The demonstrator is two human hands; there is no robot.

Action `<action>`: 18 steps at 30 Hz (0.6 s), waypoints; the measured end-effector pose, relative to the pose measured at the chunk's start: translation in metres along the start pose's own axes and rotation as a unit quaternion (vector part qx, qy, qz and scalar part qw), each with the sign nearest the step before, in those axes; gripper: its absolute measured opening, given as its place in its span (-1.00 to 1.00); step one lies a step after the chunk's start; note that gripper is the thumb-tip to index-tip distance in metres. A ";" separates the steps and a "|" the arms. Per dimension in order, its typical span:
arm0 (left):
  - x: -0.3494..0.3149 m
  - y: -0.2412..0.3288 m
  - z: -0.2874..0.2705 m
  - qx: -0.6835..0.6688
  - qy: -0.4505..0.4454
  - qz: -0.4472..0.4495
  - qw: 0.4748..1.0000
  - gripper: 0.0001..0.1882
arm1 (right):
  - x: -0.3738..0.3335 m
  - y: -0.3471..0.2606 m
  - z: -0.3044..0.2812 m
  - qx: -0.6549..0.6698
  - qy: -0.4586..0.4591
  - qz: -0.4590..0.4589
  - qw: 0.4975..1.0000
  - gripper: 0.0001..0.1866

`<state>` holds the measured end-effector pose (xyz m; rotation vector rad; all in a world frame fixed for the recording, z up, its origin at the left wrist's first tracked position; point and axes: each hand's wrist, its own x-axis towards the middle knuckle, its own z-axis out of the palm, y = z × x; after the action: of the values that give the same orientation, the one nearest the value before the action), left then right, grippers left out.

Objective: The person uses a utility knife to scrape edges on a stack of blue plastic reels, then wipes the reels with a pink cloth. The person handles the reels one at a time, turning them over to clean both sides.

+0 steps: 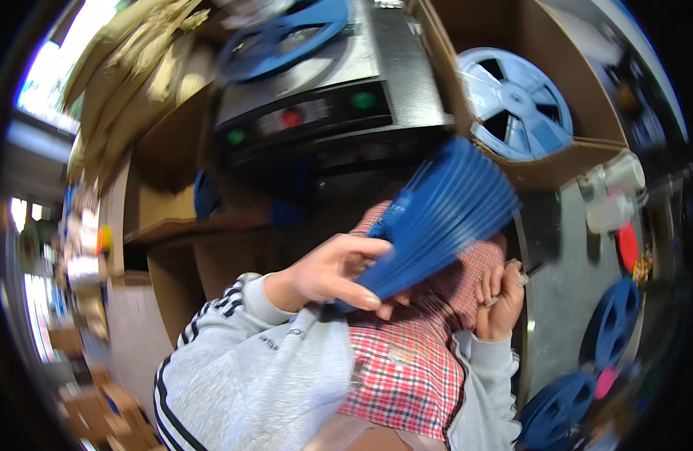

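My left hand (331,272) is closed around one end of a stack of thin blue plastic pieces (455,210). They look like reel parts, and their free ends fan out toward the upper right. Motion blurs the stack, and its underside is hidden. To the right, against the red checked cloth over my front, my right hand (502,302) is raised with its fingers curled in. Something small and pale shows at its fingertips, too small to name.
Ahead stands a black machine (309,113) with green and red buttons and a blue reel (286,41) on top. A cardboard box (587,154) at the right holds pale blue reels (515,98). More blue reels (560,410) lie on the grey table (560,316). Another carton (155,203) is at the left.
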<state>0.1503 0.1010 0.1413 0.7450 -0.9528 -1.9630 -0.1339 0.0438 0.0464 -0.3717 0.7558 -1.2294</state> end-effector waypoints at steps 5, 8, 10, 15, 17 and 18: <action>0.007 -0.032 0.004 0.058 -0.086 0.064 0.993 -0.50 | 0.003 -0.026 -0.025 -0.032 -0.052 0.087 0.994 -0.66; 0.006 -0.051 0.001 0.096 -0.126 0.098 0.983 -0.50 | 0.007 -0.039 -0.038 0.012 -0.091 0.100 0.991 -0.65; 0.004 -0.063 -0.002 0.092 -0.129 0.132 0.979 -0.53 | 0.006 -0.042 -0.039 0.033 -0.108 0.111 0.987 -0.63; 0.000 -0.068 -0.010 0.040 -0.122 0.163 0.978 -0.65 | 0.010 -0.050 -0.028 0.055 -0.121 0.125 0.983 -0.56; -0.004 -0.066 -0.018 0.036 -0.132 0.173 0.975 -0.65 | 0.012 -0.046 -0.024 0.069 -0.125 0.129 0.981 -0.52; -0.008 -0.065 -0.021 0.032 -0.127 0.170 0.977 -0.64 | 0.012 -0.044 -0.023 0.080 -0.127 0.140 0.979 -0.50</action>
<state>0.1437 0.1255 0.0769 0.3396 -1.2140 -1.7547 -0.1788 0.0215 0.0540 -0.2726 0.4680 -0.9482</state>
